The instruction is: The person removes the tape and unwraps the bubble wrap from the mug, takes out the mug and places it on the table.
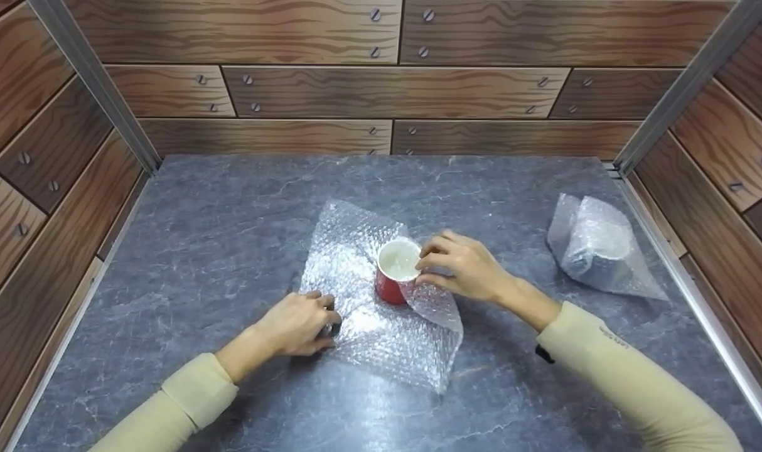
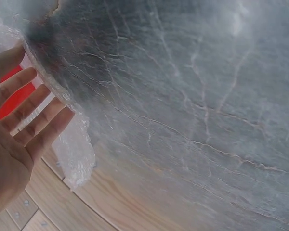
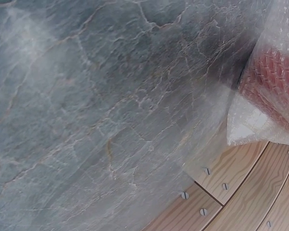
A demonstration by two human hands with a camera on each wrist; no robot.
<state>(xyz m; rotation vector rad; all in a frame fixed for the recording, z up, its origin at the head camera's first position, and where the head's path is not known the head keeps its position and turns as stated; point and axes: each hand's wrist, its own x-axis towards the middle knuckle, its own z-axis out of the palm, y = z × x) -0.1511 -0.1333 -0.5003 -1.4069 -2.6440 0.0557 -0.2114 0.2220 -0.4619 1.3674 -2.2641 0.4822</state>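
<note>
A red paper cup with a white inside (image 1: 390, 290) stands upright on a sheet of bubble wrap (image 1: 387, 342) in the middle of the table. On the cup's right side, a corner of the sheet is folded up against it. My right hand (image 1: 466, 267) holds that flap at the rim with bent fingers and thumb. In the right wrist view the bubble wrap (image 3: 272, 82) covers the red side; most of this hand lies outside that picture. At the sheet's left edge is my left hand (image 1: 300, 323), its fingers (image 2: 43, 113) extended and spread in the left wrist view.
A bundle of bubble wrap (image 1: 597, 242) lies at the right of the grey marbled table (image 1: 230, 207). Wood-patterned walls (image 1: 381, 91) close off the back and both sides, with metal rails (image 1: 688, 78) at the corners.
</note>
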